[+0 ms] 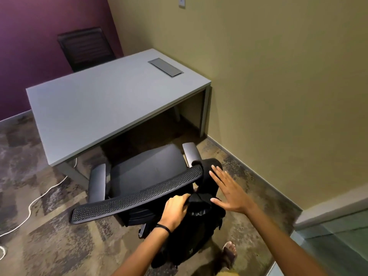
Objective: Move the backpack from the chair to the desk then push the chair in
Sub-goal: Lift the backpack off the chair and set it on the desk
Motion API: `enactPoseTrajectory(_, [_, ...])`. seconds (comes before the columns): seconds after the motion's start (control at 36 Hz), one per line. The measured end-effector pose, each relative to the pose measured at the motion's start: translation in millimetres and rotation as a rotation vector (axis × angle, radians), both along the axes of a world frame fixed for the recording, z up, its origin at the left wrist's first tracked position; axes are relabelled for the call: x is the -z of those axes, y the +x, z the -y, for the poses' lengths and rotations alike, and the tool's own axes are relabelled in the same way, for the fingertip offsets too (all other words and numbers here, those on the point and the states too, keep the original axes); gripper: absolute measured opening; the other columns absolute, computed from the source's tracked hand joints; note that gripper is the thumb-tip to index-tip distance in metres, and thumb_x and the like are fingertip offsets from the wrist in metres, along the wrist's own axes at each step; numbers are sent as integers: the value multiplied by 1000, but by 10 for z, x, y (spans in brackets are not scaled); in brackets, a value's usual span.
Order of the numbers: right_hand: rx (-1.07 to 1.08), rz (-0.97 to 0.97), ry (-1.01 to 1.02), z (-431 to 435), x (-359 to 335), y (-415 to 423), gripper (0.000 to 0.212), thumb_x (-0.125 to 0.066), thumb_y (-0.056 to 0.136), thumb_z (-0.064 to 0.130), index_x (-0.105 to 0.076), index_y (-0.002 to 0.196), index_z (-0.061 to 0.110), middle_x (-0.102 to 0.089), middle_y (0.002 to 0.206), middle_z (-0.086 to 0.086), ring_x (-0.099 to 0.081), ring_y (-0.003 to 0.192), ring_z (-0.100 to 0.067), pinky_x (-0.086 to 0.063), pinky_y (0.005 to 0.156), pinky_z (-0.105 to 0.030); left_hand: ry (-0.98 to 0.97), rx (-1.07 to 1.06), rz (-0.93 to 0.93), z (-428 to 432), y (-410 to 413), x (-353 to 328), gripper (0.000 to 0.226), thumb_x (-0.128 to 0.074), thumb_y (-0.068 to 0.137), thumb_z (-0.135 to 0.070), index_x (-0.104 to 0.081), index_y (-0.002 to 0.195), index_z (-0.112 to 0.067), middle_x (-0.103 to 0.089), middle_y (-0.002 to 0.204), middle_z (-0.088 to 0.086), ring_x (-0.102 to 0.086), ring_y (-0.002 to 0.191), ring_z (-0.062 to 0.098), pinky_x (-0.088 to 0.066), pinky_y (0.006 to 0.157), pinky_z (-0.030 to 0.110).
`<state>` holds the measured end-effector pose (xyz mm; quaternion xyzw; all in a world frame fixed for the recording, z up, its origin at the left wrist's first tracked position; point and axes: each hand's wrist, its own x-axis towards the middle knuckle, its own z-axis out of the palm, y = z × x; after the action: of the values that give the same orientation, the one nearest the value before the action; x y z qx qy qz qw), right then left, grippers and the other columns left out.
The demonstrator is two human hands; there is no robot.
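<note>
A black backpack hangs behind the backrest of a black office chair, with one strap looped over the backrest's right end. My left hand is shut on the backpack's top handle just behind the backrest. My right hand is open, fingers spread, hovering by the strap on the right side. The grey desk stands beyond the chair. The chair faces the desk, pulled out from it.
A metal cable hatch is set in the desk's far right. A second dark chair stands behind the desk by the purple wall. A white cable lies on the carpet at left. The beige wall and a glass panel are close on the right.
</note>
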<state>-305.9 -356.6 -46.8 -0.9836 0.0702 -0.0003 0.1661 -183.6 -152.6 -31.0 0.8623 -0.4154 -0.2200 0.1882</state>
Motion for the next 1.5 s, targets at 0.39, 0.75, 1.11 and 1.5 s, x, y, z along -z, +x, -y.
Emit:
enactPoseTrajectory(0.39, [50, -251, 189, 964, 427, -431, 94, -54, 79, 51, 9, 146, 30, 1, 158, 4, -6, 145, -13, -22, 117, -32, -114, 95, -68, 1220, -196, -74, 32, -50, 89, -16, -58, 119, -22, -67, 115, 4, -61, 106, 25, -49, 88, 38])
enactPoseTrajectory(0.75, [270, -132, 183, 2206, 248, -432, 73, -48, 86, -4, -15, 147, 20, -18, 156, -1, -23, 141, -14, -25, 115, -29, -244, 28, -124, 2600, -204, -164, 30, -53, 88, -11, -63, 115, -17, -70, 113, 5, -63, 106, 23, -50, 92, 36])
enactPoseTrajectory(1.11, [334, 73, 31, 3117, -328, 58, 57, -51, 92, 8, -31, 143, 22, -37, 149, 0, -50, 126, -16, -45, 98, -28, -322, 30, 10, 3533, 278, -563, 31, -52, 90, -13, -61, 119, -16, -68, 117, 7, -61, 109, 26, -48, 94, 40])
enactPoseTrajectory(1.5, [237, 125, -171, 3829, -1081, 1314, 37, -57, 87, 9, -56, 124, 10, -73, 85, -18, -68, 69, -35, -44, 58, -27, -464, -124, 176, 4244, 1536, -1067, 19, -56, 89, -21, -68, 105, -22, -74, 102, -1, -67, 96, 20, -53, 88, 35])
